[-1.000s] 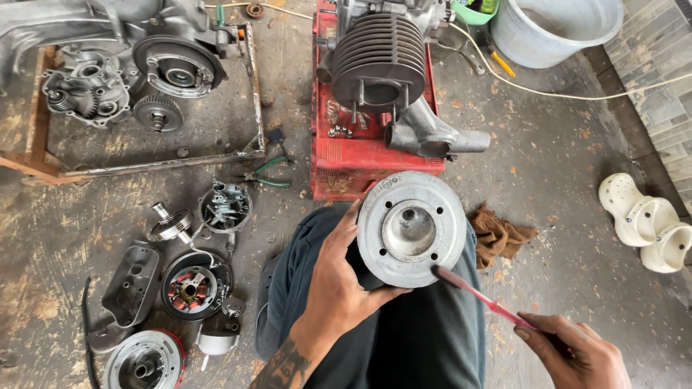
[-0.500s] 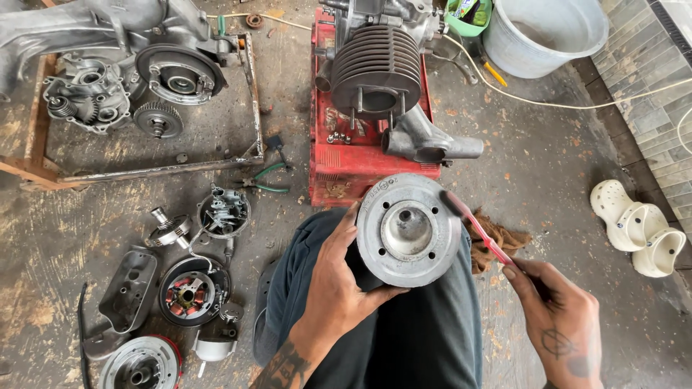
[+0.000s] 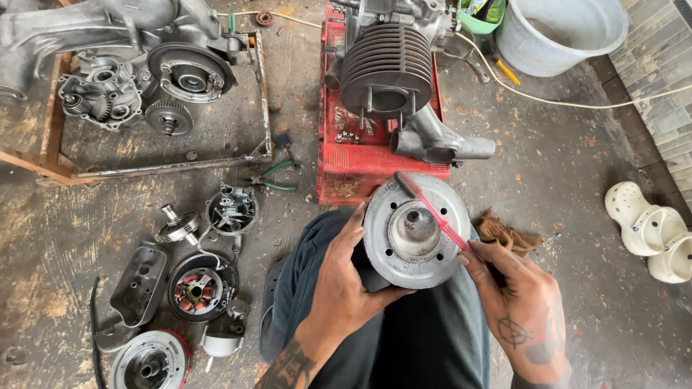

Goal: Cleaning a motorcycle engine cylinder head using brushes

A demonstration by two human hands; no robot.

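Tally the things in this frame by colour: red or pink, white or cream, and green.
Red or pink: 2, the red stand and the pink brush held in the right hand against the metal cylinder head that the left hand grips.
White or cream: 3, the bucket and two clogs.
Green: 2, the pliers and the tub.
Total: 7

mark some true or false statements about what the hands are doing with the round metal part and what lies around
1. The left hand holds the round metal part over the lap. True.
2. The right hand holds a screwdriver. False: it holds a red toothbrush, laid across the part's face.
3. The finned cylinder sits on a red stand. True.
4. The pale clogs lie on the left. False: they lie on the right.
5. Green-handled pliers lie on the floor. True.
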